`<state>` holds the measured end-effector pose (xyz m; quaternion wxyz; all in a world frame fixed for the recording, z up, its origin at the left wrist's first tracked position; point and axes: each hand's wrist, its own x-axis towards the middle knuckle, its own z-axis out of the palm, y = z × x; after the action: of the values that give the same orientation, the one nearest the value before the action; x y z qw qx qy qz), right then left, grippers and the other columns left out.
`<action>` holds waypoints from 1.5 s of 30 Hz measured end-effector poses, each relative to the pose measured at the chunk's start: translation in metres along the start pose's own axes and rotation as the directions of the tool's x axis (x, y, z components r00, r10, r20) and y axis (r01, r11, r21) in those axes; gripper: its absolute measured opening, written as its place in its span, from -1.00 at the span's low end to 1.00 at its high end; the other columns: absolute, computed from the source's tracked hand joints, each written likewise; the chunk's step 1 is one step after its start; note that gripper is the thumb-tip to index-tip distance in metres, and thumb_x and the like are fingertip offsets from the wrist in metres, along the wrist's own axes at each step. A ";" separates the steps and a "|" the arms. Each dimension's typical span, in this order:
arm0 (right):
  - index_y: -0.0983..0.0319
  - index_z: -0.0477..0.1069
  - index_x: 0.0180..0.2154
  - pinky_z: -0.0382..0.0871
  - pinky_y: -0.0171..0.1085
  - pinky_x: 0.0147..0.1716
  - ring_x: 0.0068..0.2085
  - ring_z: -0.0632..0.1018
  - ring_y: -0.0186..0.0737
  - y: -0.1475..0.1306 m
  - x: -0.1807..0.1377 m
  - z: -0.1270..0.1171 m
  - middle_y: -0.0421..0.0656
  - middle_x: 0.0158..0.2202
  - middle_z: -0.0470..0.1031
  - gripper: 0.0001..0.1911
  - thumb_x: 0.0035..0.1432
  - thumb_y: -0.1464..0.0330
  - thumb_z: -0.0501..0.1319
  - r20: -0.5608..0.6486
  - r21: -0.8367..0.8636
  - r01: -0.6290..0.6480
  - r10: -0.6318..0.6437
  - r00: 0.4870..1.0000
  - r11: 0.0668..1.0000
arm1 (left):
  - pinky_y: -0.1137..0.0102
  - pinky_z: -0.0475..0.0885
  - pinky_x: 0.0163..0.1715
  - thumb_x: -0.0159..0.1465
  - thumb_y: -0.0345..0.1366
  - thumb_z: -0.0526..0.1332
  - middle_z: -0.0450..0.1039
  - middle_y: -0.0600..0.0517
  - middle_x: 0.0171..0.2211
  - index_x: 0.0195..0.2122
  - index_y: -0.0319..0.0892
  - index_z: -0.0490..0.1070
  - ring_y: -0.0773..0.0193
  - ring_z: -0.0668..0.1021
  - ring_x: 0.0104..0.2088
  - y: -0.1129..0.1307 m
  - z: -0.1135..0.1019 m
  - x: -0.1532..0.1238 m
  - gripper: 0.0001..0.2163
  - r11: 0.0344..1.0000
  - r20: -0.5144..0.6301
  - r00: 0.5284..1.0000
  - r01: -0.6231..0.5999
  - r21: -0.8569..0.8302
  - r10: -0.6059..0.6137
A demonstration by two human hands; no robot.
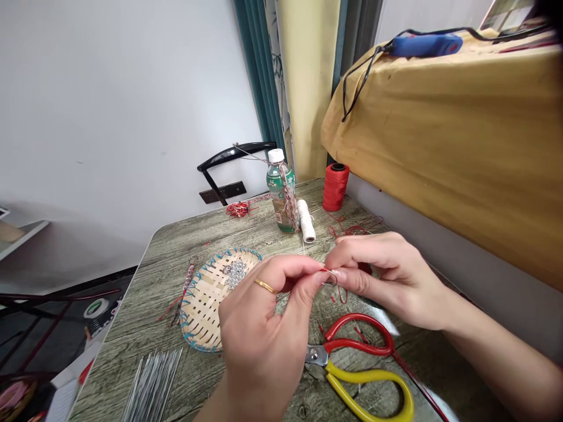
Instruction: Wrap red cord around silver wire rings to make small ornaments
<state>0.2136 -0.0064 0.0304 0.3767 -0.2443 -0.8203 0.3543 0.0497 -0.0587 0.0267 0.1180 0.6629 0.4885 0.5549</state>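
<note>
My left hand (275,316) and my right hand (387,275) meet over the table, thumbs and forefingers pinched close together. Between the fingertips runs a thin red thread (342,295), whose loop dangles just below; a bit of white thread shows beside it. Each hand is closed on the thread, though the exact knot or crossing is too small to make out. Under the hands lie scissors with one red and one yellow handle (373,375), their blades partly hidden by my left hand. Left of that hand, a woven bamboo tray (202,310) holds a cluster of clear beads (236,272).
A bottle with a green label (281,193) stands behind, beside a white thread spool (307,221) and a red thread spool (335,187). Thin metal wires (153,387) lie at the front left. A yellow cloth-covered surface (440,117) rises at right, carrying a blue corded tool (424,45).
</note>
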 end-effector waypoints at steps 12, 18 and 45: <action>0.26 0.29 -0.48 0.08 -0.40 -0.56 -0.55 0.19 -0.44 0.001 0.000 0.005 -0.34 -0.62 0.15 -0.80 0.20 0.38 0.14 0.099 0.128 -0.131 0.119 0.988 0.983 | 0.57 0.37 -0.32 0.18 -0.53 0.22 0.51 0.15 -0.40 -0.27 -0.17 0.46 0.48 0.50 -0.39 0.004 -0.001 0.003 -0.85 0.942 0.043 0.969 -0.247 0.229 0.243; 0.25 0.37 -0.42 0.16 -0.39 -0.51 -0.50 0.28 -0.41 0.002 0.004 0.000 -0.30 -0.55 0.28 -0.86 0.19 0.39 0.15 0.108 0.078 -0.161 0.152 0.982 0.984 | 0.53 0.35 -0.38 0.23 -0.47 0.16 0.43 0.16 -0.41 -0.35 -0.12 0.37 0.43 0.47 -0.38 0.004 -0.003 0.009 -0.90 0.994 0.161 0.986 0.022 0.108 -0.040; 0.25 0.35 -0.28 0.38 -0.35 -0.39 -0.33 0.43 -0.34 0.003 -0.002 0.019 -0.15 -0.33 0.40 -0.87 0.09 0.50 0.23 -0.272 -0.385 0.146 -0.263 0.926 0.911 | 0.51 0.38 -0.28 0.19 -0.42 0.24 0.44 0.04 -0.38 -0.40 -0.23 0.53 0.41 0.44 -0.33 -0.011 0.002 0.018 -0.93 0.220 0.626 0.636 0.759 -0.613 -0.451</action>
<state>0.1996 -0.0133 0.0185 0.4883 -0.2744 -0.8207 0.1131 0.0438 -0.0384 0.0299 0.7080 0.3452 0.3486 0.5080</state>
